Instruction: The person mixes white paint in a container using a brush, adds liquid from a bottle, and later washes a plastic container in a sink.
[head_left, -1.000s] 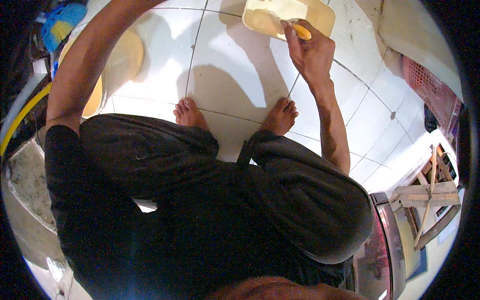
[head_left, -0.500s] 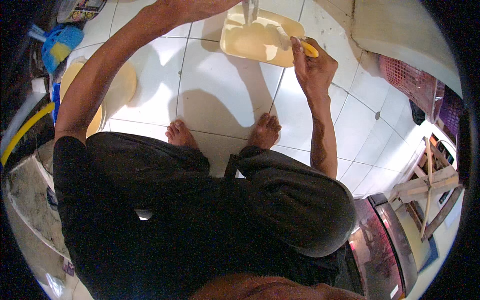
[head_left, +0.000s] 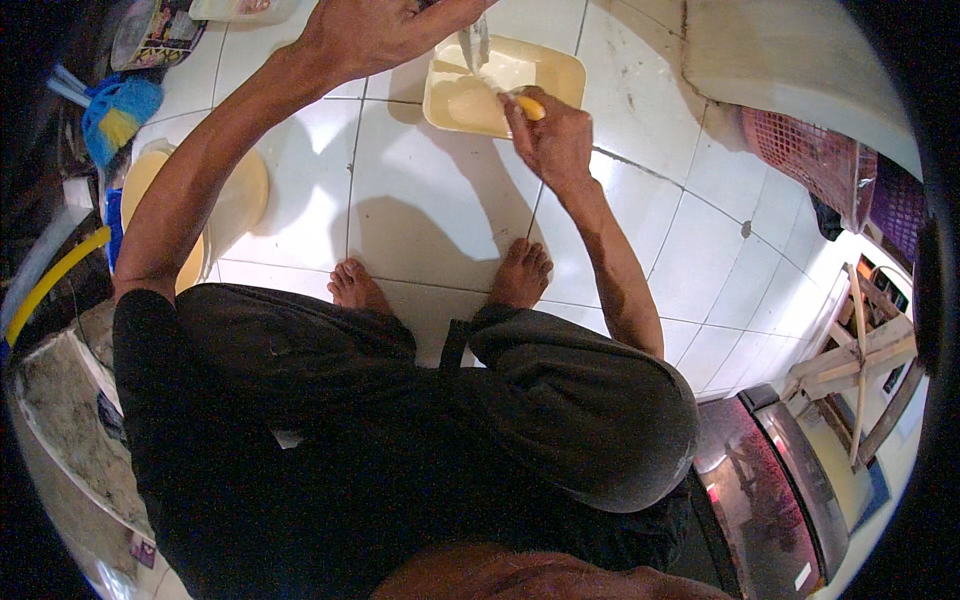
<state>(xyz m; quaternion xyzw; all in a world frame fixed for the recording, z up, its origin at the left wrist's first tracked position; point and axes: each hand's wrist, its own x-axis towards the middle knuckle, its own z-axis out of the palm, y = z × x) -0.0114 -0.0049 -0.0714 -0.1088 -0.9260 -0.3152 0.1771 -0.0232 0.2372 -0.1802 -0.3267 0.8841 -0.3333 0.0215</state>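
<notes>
My left hand (head_left: 385, 35) is at the top edge, its thumb stretched to the right and its other fingers mostly hidden. Below that thumb a flat grey-bladed scraper (head_left: 473, 48) hangs down over the shallow cream tray (head_left: 455, 118); the hand seems closed on its handle, which is out of sight. My right hand (head_left: 560, 140) grips a tool with a yellow handle (head_left: 528, 106) at the tray's near right side. That tool's working end points up-left into the tray, too small to make out. Pale, whitish material coats part of the tray's inside.
The tray rests on white floor tiles. At left are a cream bucket (head_left: 245, 190), a blue-and-yellow brush (head_left: 125, 110) and a yellow hose (head_left: 50, 280). A pink mesh basket (head_left: 805, 160), wooden pieces (head_left: 855, 360) and a dark glossy object (head_left: 755, 490) stand at right.
My right hand has moved left with the yellow-handled tool, closer to the grey blade. The left hand shows more at the top edge. The whole view has shifted slightly.
</notes>
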